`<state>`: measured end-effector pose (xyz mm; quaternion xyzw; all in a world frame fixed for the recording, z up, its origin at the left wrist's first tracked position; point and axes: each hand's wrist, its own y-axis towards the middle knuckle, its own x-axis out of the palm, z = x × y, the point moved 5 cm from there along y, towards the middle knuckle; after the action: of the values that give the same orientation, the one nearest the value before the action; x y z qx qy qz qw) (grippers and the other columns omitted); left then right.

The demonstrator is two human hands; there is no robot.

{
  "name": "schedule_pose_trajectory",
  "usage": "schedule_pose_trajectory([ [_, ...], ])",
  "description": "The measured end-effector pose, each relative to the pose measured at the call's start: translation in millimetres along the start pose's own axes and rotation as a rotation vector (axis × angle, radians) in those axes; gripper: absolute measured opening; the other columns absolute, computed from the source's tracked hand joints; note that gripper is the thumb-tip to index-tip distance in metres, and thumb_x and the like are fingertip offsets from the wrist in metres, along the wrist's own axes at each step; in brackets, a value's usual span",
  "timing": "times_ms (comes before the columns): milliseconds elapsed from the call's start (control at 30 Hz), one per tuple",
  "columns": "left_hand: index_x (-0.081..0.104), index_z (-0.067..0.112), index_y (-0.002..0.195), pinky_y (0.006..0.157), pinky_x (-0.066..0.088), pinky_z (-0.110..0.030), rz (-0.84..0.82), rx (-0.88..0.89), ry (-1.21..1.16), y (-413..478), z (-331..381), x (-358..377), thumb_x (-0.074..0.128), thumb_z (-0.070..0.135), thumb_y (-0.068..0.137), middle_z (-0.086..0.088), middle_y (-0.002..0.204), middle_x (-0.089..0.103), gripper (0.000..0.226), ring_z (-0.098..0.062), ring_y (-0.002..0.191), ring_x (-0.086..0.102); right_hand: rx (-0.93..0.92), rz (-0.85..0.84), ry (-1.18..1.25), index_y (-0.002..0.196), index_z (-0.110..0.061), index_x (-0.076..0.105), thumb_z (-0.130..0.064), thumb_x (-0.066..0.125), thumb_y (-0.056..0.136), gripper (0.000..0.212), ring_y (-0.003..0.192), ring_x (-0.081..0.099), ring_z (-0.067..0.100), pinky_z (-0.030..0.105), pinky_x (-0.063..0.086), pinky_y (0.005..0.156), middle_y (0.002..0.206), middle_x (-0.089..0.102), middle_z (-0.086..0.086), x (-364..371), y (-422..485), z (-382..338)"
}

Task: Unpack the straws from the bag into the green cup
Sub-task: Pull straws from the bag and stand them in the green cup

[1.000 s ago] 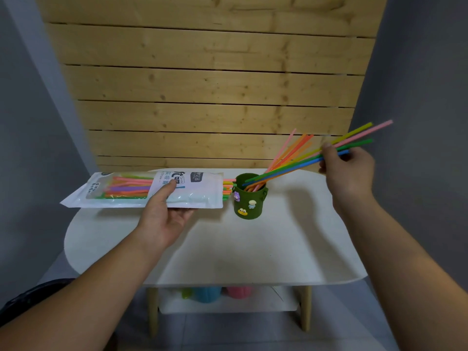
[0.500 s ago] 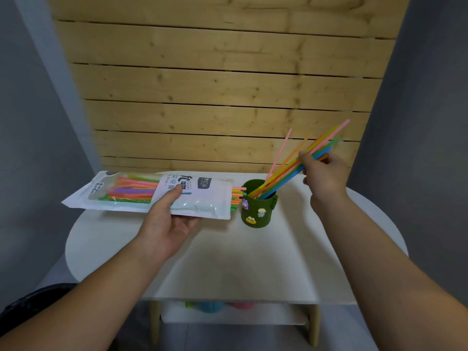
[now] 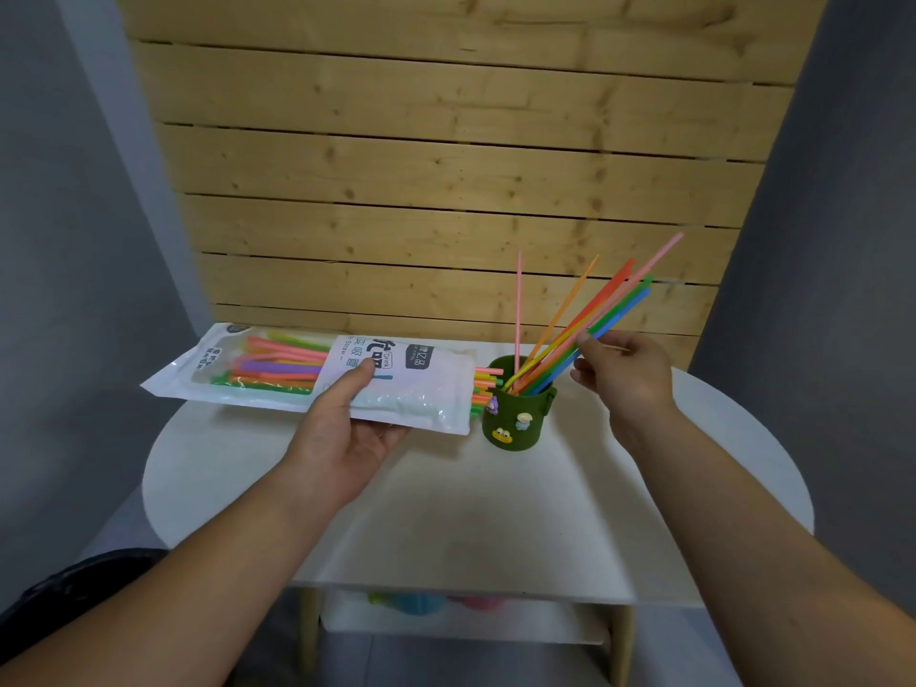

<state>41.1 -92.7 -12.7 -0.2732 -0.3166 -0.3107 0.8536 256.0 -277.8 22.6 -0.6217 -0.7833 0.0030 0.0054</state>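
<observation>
**Some straws in the cup, most not yet out of the bag**

A bunch of straws [image 3: 595, 314] stands in the cup [image 3: 515, 423], leaning right and toward the wall, with one thin pink one nearly upright. My right hand [image 3: 624, 374] is at the middle of the bunch. The thumb and curled fingers seem to pinch it, though the contact is hard to make out.

My left hand [image 3: 347, 438] grips the bag [image 3: 436, 389], thumb on top and fingers beneath. It holds the bag level above the tabletop [image 3: 495, 513], mouth toward the cup. The bagged straws [image 3: 277, 364] are still a thick bundle, and their ends poke out just beside the rim. I judge that more than half the job is left.
</observation>
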Motion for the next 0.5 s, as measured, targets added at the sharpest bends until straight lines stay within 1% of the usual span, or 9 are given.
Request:
schedule_pose_trajectory([
  [67, 0.069, 0.014, 0.114, 0.078, 0.064, -0.044, 0.002, 0.001, -0.003, -2.0, 0.1, 1.2, 0.069, 0.015, 0.092, -0.009, 0.107, 0.079, 0.022, -0.024, 0.094, 0.078, -0.020, -0.024, -0.047, 0.112, -0.005, 0.062, -0.019, 0.067, 0.093, 0.024, 0.079, 0.066, 0.020, 0.034, 0.061, 0.074, 0.092, 0.065, 0.012, 0.3, -1.6, 0.7],
  [133, 0.067, 0.014, 0.117, 0.079, 0.063, -0.045, -0.002, 0.002, -0.004, -3.8, -0.2, 2.1, 0.069, 0.015, 0.093, -0.009, 0.110, 0.079, 0.025, -0.025, 0.098, 0.077, -0.033, -0.028, -0.095, 0.111, -0.006, 0.064, -0.021, 0.066, 0.094, 0.023, 0.076, 0.067, 0.020, 0.035, 0.062, 0.071, 0.096, 0.067, 0.015, 0.5, -2.3, 1.2],
  [167, 0.067, 0.014, 0.118, 0.079, 0.063, -0.046, -0.004, 0.002, -0.003, -4.8, -0.1, 2.3, 0.069, 0.015, 0.093, -0.010, 0.111, 0.078, 0.025, -0.025, 0.099, 0.077, -0.027, -0.021, -0.129, 0.107, -0.006, 0.064, -0.024, 0.066, 0.094, 0.022, 0.074, 0.067, 0.021, 0.037, 0.063, 0.070, 0.098, 0.068, 0.015, 0.6, -2.7, 1.7],
  [233, 0.067, 0.014, 0.116, 0.079, 0.064, -0.045, -0.010, 0.001, 0.003, -6.6, -0.3, 3.4, 0.068, 0.015, 0.093, -0.010, 0.111, 0.078, 0.023, -0.025, 0.099, 0.077, 0.019, -0.008, -0.242, 0.094, -0.007, 0.060, -0.031, 0.068, 0.092, 0.025, 0.069, 0.067, 0.023, 0.040, 0.062, 0.069, 0.095, 0.068, 0.016, -0.5, -6.0, 1.6],
  [267, 0.067, 0.014, 0.116, 0.078, 0.064, -0.044, -0.013, 0.000, 0.005, -7.3, -0.2, 3.9, 0.068, 0.015, 0.094, -0.010, 0.112, 0.078, 0.022, -0.025, 0.099, 0.077, 0.062, -0.031, -0.310, 0.088, -0.009, 0.056, -0.034, 0.068, 0.091, 0.028, 0.068, 0.066, 0.023, 0.040, 0.061, 0.067, 0.092, 0.067, 0.016, 0.0, -9.6, 1.9],
  [300, 0.067, 0.014, 0.116, 0.078, 0.064, -0.044, -0.016, 0.001, 0.005, -7.7, 0.1, 4.0, 0.068, 0.015, 0.094, -0.010, 0.112, 0.078, 0.023, -0.025, 0.099, 0.077, 0.116, -0.084, -0.379, 0.087, -0.009, 0.056, -0.037, 0.068, 0.091, 0.031, 0.066, 0.064, 0.023, 0.037, 0.060, 0.063, 0.089, 0.067, 0.015, 2.3, -15.1, 3.0],
  [367, 0.067, 0.014, 0.118, 0.078, 0.064, -0.044, -0.019, 0.002, 0.003, -8.1, 0.9, 4.1, 0.068, 0.014, 0.093, -0.010, 0.112, 0.078, 0.025, -0.026, 0.100, 0.076, 0.209, -0.233, -0.452, 0.091, -0.005, 0.061, -0.040, 0.066, 0.092, 0.035, 0.062, 0.060, 0.020, 0.032, 0.054, 0.057, 0.080, 0.064, 0.012, 10.2, -30.1, 6.5],
  [433, 0.067, 0.014, 0.118, 0.078, 0.064, -0.044, -0.023, 0.003, 0.000, -7.7, 1.6, 4.5, 0.068, 0.014, 0.093, -0.010, 0.112, 0.078, 0.025, -0.025, 0.100, 0.076, 0.210, -0.349, -0.358, 0.096, -0.003, 0.068, -0.039, 0.065, 0.093, 0.037, 0.061, 0.059, 0.018, 0.029, 0.052, 0.055, 0.075, 0.063, 0.009, 21.7, -43.1, 8.0],
  [500, 0.068, 0.015, 0.117, 0.077, 0.064, -0.044, -0.028, 0.001, -0.003, -7.9, 1.6, 5.9, 0.068, 0.014, 0.093, -0.009, 0.112, 0.078, 0.024, -0.025, 0.099, 0.077, 0.168, -0.411, -0.156, 0.101, -0.003, 0.069, -0.036, 0.065, 0.093, 0.034, 0.064, 0.061, 0.016, 0.027, 0.053, 0.058, 0.078, 0.065, 0.008, 31.9, -52.3, 3.6],
])
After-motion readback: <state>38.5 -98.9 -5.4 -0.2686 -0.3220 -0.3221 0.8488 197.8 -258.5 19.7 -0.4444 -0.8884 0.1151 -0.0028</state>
